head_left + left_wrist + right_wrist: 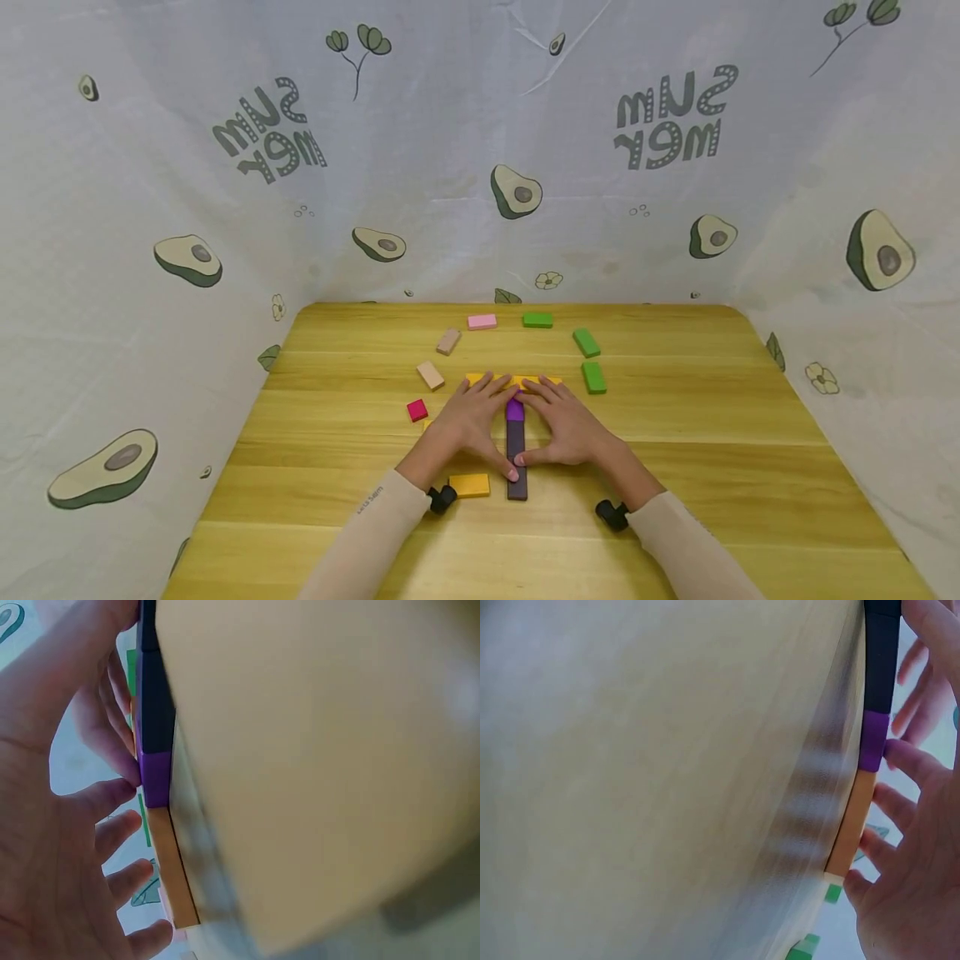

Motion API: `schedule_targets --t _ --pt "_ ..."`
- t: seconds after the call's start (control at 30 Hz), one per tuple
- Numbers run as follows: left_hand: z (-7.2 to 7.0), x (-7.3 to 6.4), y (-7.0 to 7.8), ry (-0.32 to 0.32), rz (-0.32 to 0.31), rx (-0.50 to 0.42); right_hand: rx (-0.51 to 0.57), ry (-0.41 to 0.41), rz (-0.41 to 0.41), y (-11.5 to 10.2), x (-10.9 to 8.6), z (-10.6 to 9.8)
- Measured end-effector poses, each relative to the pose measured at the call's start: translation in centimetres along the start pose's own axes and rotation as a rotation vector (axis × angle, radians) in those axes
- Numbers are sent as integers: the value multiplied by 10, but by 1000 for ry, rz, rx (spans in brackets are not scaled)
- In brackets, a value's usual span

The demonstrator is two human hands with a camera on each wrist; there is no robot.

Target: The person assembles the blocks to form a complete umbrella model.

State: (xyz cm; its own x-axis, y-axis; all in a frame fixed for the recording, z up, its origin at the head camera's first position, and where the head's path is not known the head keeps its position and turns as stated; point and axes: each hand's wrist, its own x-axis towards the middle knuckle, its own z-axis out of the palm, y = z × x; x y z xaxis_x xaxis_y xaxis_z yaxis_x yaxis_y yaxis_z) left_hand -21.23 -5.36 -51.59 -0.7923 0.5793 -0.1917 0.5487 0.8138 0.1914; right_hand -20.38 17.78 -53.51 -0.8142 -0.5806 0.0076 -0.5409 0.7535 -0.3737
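Observation:
Two dark blocks (516, 437) lie end to end on the wooden table, with a purple block (515, 408) at their far end. Yellow-orange blocks (555, 381) form a crosswise row beyond the purple one, partly covered by fingers. My left hand (471, 418) spreads over the left side of this T shape, its thumb on the nearer dark block. From the right, my right hand (566, 423) mirrors it, thumb on the dark blocks and index fingertip at the purple block (875, 741). The fingers of both hands are extended and rest along the blocks.
Around the T lie a red block (417, 410), tan blocks (431, 375), a pink block (482, 322) and green blocks (594, 377). A loose yellow block (469, 486) sits beside the left wrist. Patterned cloth (450, 167) hangs behind the table (690, 417).

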Motion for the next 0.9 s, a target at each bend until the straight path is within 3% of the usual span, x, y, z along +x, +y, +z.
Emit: schedule_targets --t 0.57,0.9 --pt "3 2 1 -10 -22 17 51 9 -3 2 1 0" --pt "2 4 3 -25 -34 37 177 79 96 16 1 -18"
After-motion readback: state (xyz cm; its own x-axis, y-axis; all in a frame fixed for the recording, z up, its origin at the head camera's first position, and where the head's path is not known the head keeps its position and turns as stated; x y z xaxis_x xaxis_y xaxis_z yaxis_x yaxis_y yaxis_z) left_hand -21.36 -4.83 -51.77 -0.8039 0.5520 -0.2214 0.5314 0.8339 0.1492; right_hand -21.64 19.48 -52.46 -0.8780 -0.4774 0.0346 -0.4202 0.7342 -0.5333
